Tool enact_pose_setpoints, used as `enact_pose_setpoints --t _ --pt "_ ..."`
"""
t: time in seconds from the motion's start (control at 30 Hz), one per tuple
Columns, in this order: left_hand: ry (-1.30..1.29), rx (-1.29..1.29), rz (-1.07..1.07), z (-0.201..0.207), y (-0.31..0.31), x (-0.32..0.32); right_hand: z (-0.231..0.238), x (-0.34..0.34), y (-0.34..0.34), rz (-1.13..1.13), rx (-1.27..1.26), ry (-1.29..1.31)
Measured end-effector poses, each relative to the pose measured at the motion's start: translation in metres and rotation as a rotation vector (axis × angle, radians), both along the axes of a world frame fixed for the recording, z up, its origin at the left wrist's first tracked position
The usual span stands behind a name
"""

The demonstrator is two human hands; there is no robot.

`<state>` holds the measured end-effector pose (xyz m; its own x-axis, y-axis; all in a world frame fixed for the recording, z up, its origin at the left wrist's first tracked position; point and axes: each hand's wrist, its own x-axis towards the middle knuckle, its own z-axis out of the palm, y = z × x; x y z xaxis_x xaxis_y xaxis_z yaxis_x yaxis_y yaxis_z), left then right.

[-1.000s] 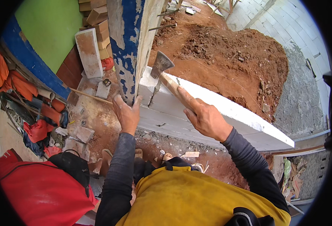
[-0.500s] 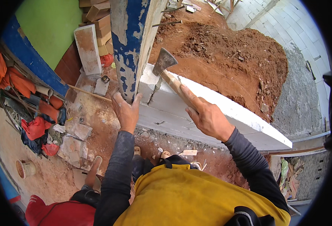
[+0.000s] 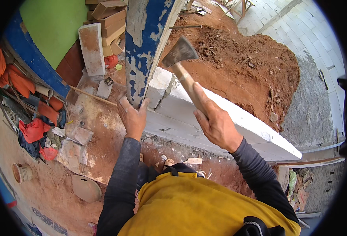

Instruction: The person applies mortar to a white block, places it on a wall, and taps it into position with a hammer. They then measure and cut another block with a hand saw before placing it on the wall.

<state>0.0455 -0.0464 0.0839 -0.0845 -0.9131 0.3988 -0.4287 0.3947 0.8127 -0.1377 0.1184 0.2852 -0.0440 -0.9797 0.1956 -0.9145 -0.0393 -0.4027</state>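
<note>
Two hands busy, from where I'm standing. R hand (image 3: 216, 122) is wrapped round the wooden handle of a hatchet (image 3: 184, 77), one finger laid along it; hatchet head sits up & L of that hand, looks clear of the white block wall (image 3: 173, 111), gap hard to judge. L hand (image 3: 133, 118) cupped, thumb & fingers spread either side of the post (image 3: 143, 47) at its low end; palm hidden. Wall runs from beside L hand to beneath R. Step, my read: post steadied w/ L, hatchet poised w/ R. Next move calls for firm R grip, L fingers kept well off the blade.

Mat'ls: hatchet head dark, flared, prob. steel; handle pale. Post straight-edged, blue paint flaking to grey. Blocks chalky, ragged joint just R of L thumb. Beyond R hand, red soil (image 3: 252, 67), crumbly, heaped.
</note>
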Motion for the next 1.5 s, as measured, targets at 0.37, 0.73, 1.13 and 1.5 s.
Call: enact_pose_setpoints --t 0.37,0.73,1.13,1.5 --pt "-0.036 -0.059 0.027 0.003 0.0 0.002 -0.004 0.018 0.003 -0.083 0.125 0.082" --pt "-0.044 -0.077 0.007 0.002 0.001 0.002 -0.005 0.019 0.006 -0.082 0.149 0.001" --pt "0.27 0.192 -0.171 0.04 0.018 0.005 0.029 -0.033 0.046 -0.269 0.161 -0.511" --pt "0.618 0.338 0.148 0.105 0.026 -0.07 0.038 -0.15 0.098 -0.137 0.508 -0.913"
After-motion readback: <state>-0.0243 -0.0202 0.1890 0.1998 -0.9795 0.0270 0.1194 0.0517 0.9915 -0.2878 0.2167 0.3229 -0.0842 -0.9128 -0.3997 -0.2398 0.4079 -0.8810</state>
